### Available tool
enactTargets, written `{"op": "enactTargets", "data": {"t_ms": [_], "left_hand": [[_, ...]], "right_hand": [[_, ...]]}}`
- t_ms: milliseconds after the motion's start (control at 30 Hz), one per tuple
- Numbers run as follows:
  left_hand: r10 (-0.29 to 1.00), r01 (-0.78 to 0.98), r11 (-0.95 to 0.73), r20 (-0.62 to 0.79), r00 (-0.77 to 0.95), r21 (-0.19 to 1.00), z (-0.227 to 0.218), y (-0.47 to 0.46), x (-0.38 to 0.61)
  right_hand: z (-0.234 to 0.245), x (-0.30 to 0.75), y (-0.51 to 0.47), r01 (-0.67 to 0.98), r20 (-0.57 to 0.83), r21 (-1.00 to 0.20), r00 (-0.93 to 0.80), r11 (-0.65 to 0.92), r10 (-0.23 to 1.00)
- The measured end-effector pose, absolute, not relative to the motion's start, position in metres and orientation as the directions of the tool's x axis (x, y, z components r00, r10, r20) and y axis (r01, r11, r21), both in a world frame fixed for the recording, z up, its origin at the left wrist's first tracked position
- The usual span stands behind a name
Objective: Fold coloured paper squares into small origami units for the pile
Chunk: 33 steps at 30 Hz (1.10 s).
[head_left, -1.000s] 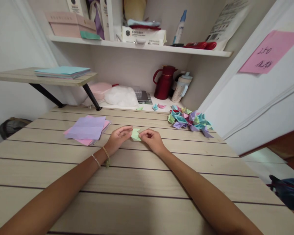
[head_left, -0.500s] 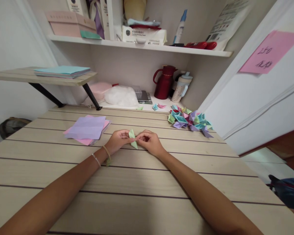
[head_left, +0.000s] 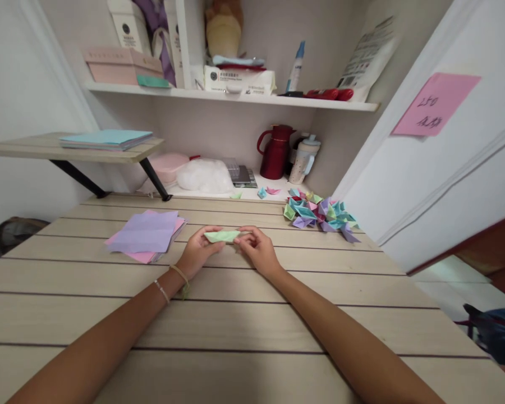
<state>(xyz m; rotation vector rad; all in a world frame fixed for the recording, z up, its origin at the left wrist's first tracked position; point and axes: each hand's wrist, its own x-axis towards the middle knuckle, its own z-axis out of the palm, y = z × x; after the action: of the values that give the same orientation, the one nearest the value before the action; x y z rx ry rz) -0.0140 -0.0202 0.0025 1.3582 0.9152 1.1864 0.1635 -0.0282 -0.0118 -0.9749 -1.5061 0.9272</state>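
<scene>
Between my two hands is a light green folded paper boat [head_left: 221, 236], held lengthwise from left to right just above the table. My left hand [head_left: 197, 251] grips its left end, thumb in front and fingers behind. At the right end, the fingers and thumb of my right hand [head_left: 258, 249] pinch the paper's tip. To the left lies a stack of square paper sheets [head_left: 145, 233], a purple one on top and pink below. A heap of folded paper boats [head_left: 320, 213] in several colours rests at the table's back right.
A small raised shelf [head_left: 122, 155] at the left bears blue paper sheets [head_left: 107, 137]. Along the back stand a white plastic bag [head_left: 205, 175], a red jug [head_left: 275, 151] and a pale tumbler [head_left: 304, 161]. A few paper pieces, one blue [head_left: 261, 193], lie near the back edge.
The green paper boat has turned from nearly upright to lying lengthwise between my hands. My right hand has moved to its right end. The camera view has shifted slightly.
</scene>
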Motion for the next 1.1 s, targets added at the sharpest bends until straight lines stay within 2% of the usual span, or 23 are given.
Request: {"op": "enactTargets", "data": {"t_ms": [100,300,467,667,733,800,867,933,967,1033,1100], "left_hand": [[0.958,-0.056,-0.186,0.194,0.209,0.981,0.002,-0.018,-0.016],[0.948,-0.006,-0.221,0.217,0.232,0.975,0.0,-0.017,-0.018],[0.945,0.005,-0.191,0.183,0.271,0.982,-0.002,-0.017,-0.022],[0.937,0.021,-0.187,0.172,0.304,0.982,0.0,-0.02,-0.022],[0.93,0.04,-0.218,0.195,0.311,0.975,0.001,-0.022,-0.023],[0.913,0.112,-0.288,0.238,0.331,0.951,0.005,-0.022,-0.027],[0.889,0.29,-0.427,0.338,0.308,0.857,0.013,-0.021,-0.034],[0.833,0.573,-0.544,0.479,0.278,0.613,0.026,-0.018,-0.045],[0.799,0.694,-0.547,0.539,0.266,0.468,0.032,-0.017,-0.051],[0.779,0.858,-0.458,0.57,0.262,0.231,0.044,-0.013,-0.063],[0.848,0.966,-0.236,0.508,0.15,0.109,0.05,-0.009,-0.076]], "right_hand": [[-0.011,0.164,-0.028,0.167,0.392,-0.898,-0.115,0.406,0.913],[-0.001,0.165,-0.038,0.346,0.482,-0.77,-0.235,0.536,0.844],[0.0,0.171,-0.036,0.484,0.533,-0.666,-0.223,0.568,0.816],[0.001,0.175,-0.034,0.513,0.578,-0.519,-0.379,0.684,0.723],[0.003,0.176,-0.034,0.513,0.578,-0.469,-0.437,0.718,0.69],[0.005,0.18,-0.03,0.532,0.584,-0.465,-0.417,0.708,0.697],[0.008,0.192,-0.022,0.573,0.606,-0.504,-0.298,0.646,0.737],[0.01,0.212,-0.011,0.628,0.635,-0.56,-0.093,0.54,0.767],[0.011,0.225,-0.006,0.659,0.649,-0.589,0.041,0.468,0.759],[0.01,0.254,0.001,0.711,0.652,-0.636,0.286,0.301,0.703],[0.008,0.282,0.004,0.722,0.652,-0.651,0.374,0.234,0.66]]}}
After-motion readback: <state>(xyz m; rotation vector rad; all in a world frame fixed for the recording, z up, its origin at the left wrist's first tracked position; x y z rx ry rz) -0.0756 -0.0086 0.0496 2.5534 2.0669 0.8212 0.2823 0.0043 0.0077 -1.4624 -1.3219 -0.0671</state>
